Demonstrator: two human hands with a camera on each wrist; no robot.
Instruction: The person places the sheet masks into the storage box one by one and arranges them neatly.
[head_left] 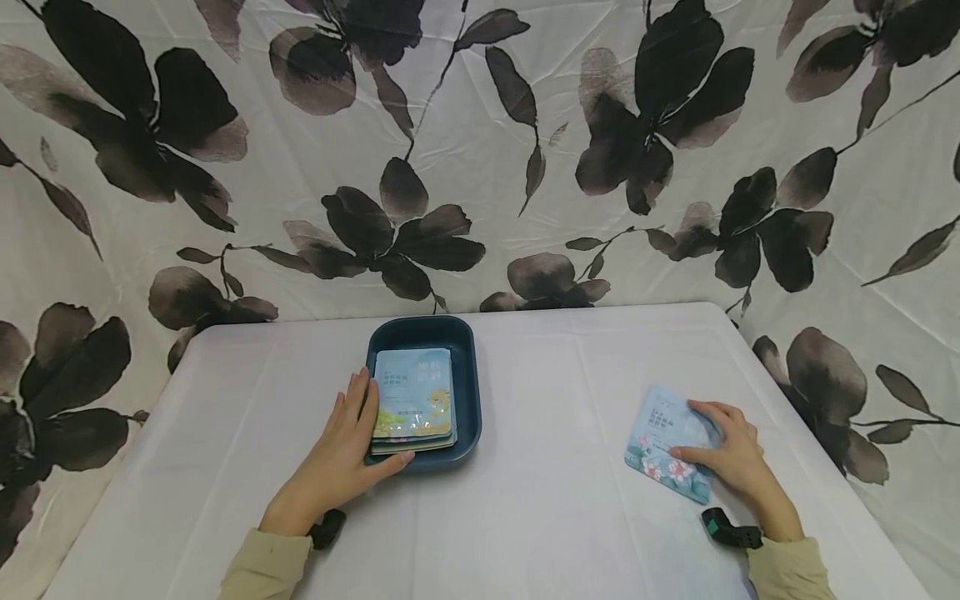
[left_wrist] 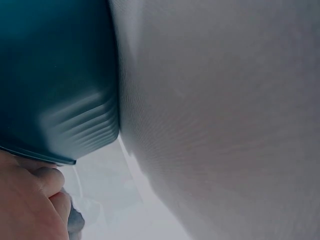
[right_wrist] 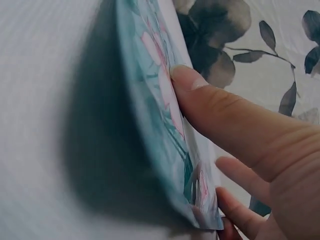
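A dark blue rectangular tray (head_left: pixel 467 392) stands left of the table's middle, holding a stack of flat light-blue packets (head_left: pixel 412 396) with a yellow and green print on top. Along the tray's left rim rests my left hand (head_left: pixel 337 454), fingers straight and thumb stretched along the near side. In the left wrist view, the tray's ribbed outer wall (left_wrist: pixel 80 120) stands close to that hand. On the right, my right hand (head_left: pixel 731 446) pinches a light-blue packet (head_left: pixel 660 442) with pink flowers between thumb and fingers. The right wrist view shows this packet (right_wrist: pixel 155 110) edge-on, tilted above the cloth.
A white cloth (head_left: pixel 555 500) covers the table, with a wide stretch between tray and right-hand packet. Behind hangs a pale curtain (head_left: pixel 540 233) printed with dark flowers. Each wrist wears a black device, such as the right wrist camera (head_left: pixel 729 531).
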